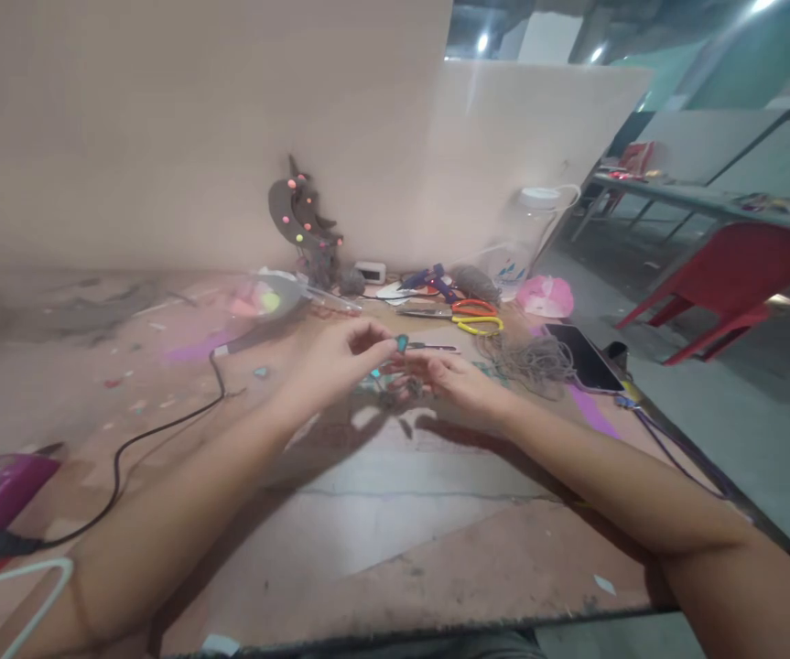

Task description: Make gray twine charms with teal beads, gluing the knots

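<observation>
1 clear plastic bottle with a white lid [530,227] stands toward the rear of a brownish surface [477,572], its contents too blurred to tell. Before it lie 1 pair of metal scissors with orange and yellow handles [478,326] and, at right, 1 dark rectangular phone [585,359]. Hands at centre: the left hand [353,355], nearly closed, pinches 1 small teal piece [402,344]; the right hand [461,383] is half open beside it, its hold unclear.

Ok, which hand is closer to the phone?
Right. The right hand is left of the phone, with grey yarn between them; the left hand is farther left, pinching a small teal piece.
</observation>
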Demonstrator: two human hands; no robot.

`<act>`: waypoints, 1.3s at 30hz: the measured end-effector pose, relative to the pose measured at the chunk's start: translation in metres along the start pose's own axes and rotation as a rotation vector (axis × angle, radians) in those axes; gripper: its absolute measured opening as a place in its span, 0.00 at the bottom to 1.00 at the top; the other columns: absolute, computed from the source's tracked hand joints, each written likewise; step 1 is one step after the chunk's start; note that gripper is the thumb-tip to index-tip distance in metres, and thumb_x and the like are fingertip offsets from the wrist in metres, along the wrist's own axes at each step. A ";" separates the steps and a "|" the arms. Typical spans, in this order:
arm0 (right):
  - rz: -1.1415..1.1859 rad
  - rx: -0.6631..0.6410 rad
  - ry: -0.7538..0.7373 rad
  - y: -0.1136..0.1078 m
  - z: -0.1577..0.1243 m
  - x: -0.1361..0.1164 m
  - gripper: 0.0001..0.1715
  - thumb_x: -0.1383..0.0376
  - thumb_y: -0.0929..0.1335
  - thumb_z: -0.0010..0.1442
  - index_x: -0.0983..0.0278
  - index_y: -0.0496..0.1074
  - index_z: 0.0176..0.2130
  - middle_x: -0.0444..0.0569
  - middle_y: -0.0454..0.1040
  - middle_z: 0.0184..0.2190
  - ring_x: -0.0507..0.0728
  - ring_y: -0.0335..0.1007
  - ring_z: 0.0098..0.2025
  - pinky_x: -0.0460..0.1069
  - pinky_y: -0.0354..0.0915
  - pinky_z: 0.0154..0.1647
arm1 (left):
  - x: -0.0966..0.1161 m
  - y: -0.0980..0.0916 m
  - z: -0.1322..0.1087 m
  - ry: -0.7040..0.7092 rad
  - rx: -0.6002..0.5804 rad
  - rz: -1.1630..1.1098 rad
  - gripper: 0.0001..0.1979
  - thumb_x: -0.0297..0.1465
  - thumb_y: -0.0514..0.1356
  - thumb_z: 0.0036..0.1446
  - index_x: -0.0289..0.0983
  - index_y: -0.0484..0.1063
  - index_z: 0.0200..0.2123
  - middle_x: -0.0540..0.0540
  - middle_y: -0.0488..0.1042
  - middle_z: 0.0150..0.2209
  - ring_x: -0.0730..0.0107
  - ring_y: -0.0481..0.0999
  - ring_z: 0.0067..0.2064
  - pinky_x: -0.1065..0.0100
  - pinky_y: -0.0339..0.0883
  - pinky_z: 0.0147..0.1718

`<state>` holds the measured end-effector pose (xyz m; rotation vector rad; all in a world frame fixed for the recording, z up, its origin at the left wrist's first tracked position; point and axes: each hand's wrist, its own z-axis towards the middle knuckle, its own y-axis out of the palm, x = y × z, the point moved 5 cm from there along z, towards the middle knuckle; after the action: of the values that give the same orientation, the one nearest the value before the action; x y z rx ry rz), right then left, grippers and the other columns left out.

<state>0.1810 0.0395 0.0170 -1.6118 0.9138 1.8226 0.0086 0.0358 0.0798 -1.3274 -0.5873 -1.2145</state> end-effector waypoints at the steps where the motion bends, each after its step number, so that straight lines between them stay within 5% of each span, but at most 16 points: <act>1: 0.064 -0.019 0.041 0.003 -0.001 0.009 0.39 0.42 0.74 0.55 0.62 0.74 0.56 0.58 0.77 0.54 0.58 0.79 0.48 0.55 0.74 0.51 | -0.006 0.001 0.001 -0.013 0.016 -0.012 0.12 0.40 0.62 0.58 0.36 0.75 0.34 0.49 0.76 0.32 0.68 0.74 0.34 0.68 0.65 0.36; 5: 0.184 0.007 0.160 0.009 -0.006 0.030 0.33 0.57 0.80 0.53 0.65 0.75 0.54 0.55 0.82 0.44 0.55 0.82 0.41 0.51 0.76 0.46 | -0.032 0.007 0.002 -0.103 0.071 -0.103 0.12 0.40 0.63 0.57 0.36 0.75 0.34 0.50 0.76 0.31 0.70 0.74 0.34 0.68 0.66 0.37; 8: 0.242 0.058 0.195 0.007 -0.008 0.036 0.34 0.58 0.79 0.54 0.67 0.73 0.56 0.53 0.84 0.35 0.54 0.82 0.35 0.49 0.76 0.42 | -0.042 0.016 0.000 -0.200 0.069 -0.220 0.11 0.39 0.64 0.56 0.36 0.74 0.32 0.51 0.74 0.29 0.71 0.73 0.31 0.70 0.66 0.32; 15: 0.313 0.095 0.267 0.012 -0.010 0.040 0.26 0.62 0.79 0.53 0.67 0.75 0.49 0.53 0.84 0.38 0.54 0.82 0.34 0.49 0.77 0.39 | -0.045 0.029 -0.007 -0.318 0.064 -0.459 0.09 0.36 0.65 0.56 0.37 0.73 0.31 0.52 0.69 0.26 0.73 0.70 0.29 0.70 0.68 0.30; 22: 0.160 0.277 0.163 0.004 -0.016 0.038 0.16 0.61 0.77 0.54 0.64 0.73 0.40 0.48 0.84 0.32 0.52 0.80 0.31 0.48 0.75 0.35 | -0.065 0.034 -0.004 -0.303 -0.006 -0.381 0.11 0.39 0.62 0.59 0.36 0.74 0.32 0.50 0.72 0.27 0.72 0.71 0.30 0.69 0.67 0.32; 28: -0.092 0.351 0.032 0.002 -0.021 0.022 0.07 0.62 0.71 0.61 0.63 0.77 0.39 0.46 0.82 0.33 0.51 0.77 0.31 0.49 0.75 0.39 | -0.056 0.022 -0.008 -0.133 0.104 -0.119 0.14 0.39 0.60 0.63 0.37 0.75 0.46 0.45 0.79 0.40 0.66 0.77 0.39 0.65 0.70 0.40; 34: -0.242 0.351 0.024 0.005 -0.024 0.014 0.09 0.60 0.69 0.64 0.62 0.78 0.38 0.46 0.81 0.31 0.52 0.77 0.32 0.50 0.75 0.38 | -0.030 0.026 -0.024 0.215 0.098 0.269 0.09 0.39 0.64 0.61 0.40 0.77 0.38 0.47 0.80 0.39 0.62 0.77 0.43 0.62 0.69 0.48; 39: -0.449 0.383 -0.044 0.001 -0.026 0.009 0.08 0.61 0.69 0.63 0.60 0.79 0.36 0.45 0.82 0.30 0.54 0.79 0.33 0.51 0.74 0.38 | -0.030 0.036 -0.025 0.164 0.037 0.249 0.07 0.35 0.62 0.63 0.39 0.78 0.39 0.47 0.79 0.36 0.64 0.77 0.40 0.64 0.70 0.42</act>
<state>0.1953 0.0180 0.0070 -1.3904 0.7500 1.2817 0.0229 0.0153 0.0330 -1.2162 -0.3155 -1.0896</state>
